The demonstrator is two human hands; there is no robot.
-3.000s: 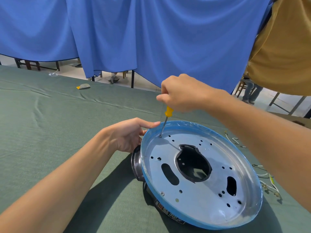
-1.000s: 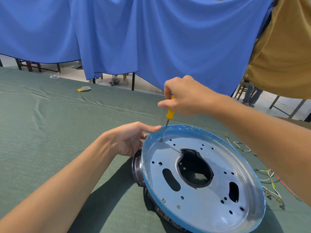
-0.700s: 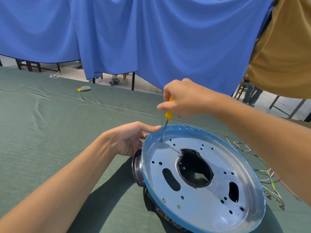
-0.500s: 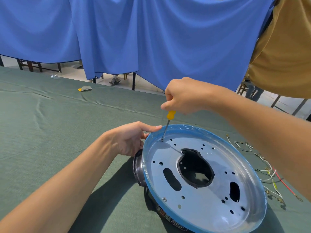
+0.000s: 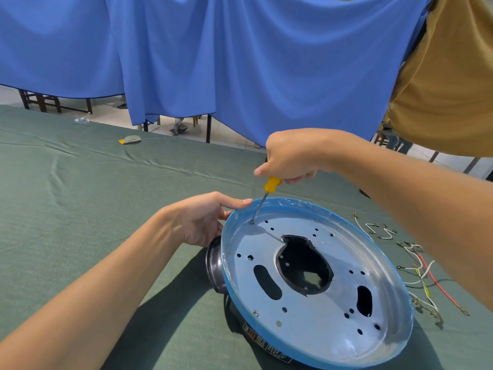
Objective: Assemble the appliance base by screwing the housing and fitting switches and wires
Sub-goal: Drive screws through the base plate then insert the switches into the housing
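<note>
A round metal appliance base [image 5: 333,311] with a blue-filmed rim lies tilted on the green cloth, its pierced silver plate facing me, with a large black centre opening. My right hand [image 5: 290,156] is closed around a yellow-handled screwdriver [image 5: 270,185]. Its thin shaft slants down to a screw [image 5: 251,222] at the plate's far left edge. My left hand [image 5: 202,220] grips the base's rim on the left, forefinger stretched along the blue edge. A second screw [image 5: 255,313] sits at the plate's near left.
Loose white, red and yellow-green wires [image 5: 421,276] with metal terminals lie on the cloth right of the base. A small grey and yellow object [image 5: 130,139] rests far left on the table. Blue curtains [image 5: 240,62] hang behind; a person in an ochre shirt [image 5: 448,84] stands at the right.
My right hand has shifted its grip on the screwdriver handle, with the tip staying on the same screw. My left hand and the base have stayed in place.
</note>
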